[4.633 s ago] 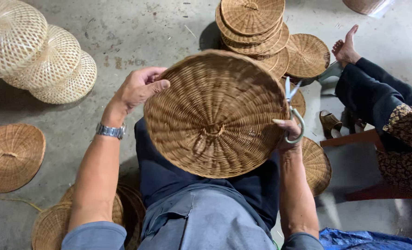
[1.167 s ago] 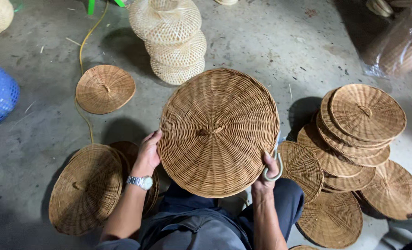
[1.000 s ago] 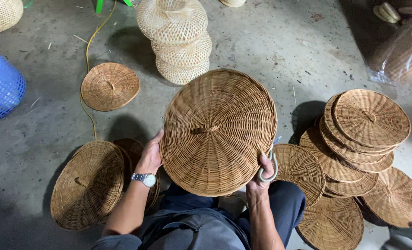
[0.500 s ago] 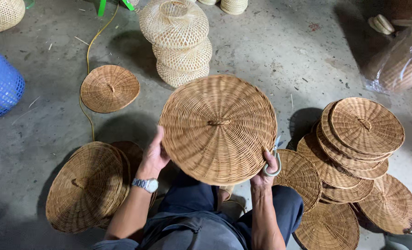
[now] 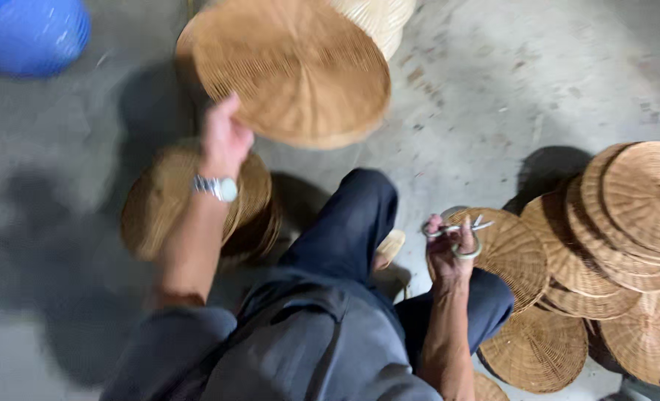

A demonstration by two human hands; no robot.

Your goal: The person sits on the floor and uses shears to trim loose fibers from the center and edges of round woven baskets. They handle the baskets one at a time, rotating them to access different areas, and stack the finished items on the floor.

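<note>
Close in, a seated person works with both hands apart, a woven disc in one and scissors in the other.

Nearest the camera, the right hand (image 5: 449, 249) is closed around a pair of scissors (image 5: 456, 232), held just above the right knee with the blades pointing right, over a flat woven lid (image 5: 519, 256) on the floor. Farther out and to the left, the left hand (image 5: 224, 137), a wristwatch (image 5: 216, 187) on its wrist, pinches the near left edge of a round rattan lid (image 5: 293, 67), lifted off the concrete floor (image 5: 478, 89); blur hides the exact grip. This lid lies up and well to the left of the scissors, nearer the left hand. Beyond it sit pale baskets (image 5: 378, 18); a pile of lids (image 5: 627, 215) lies right.
</note>
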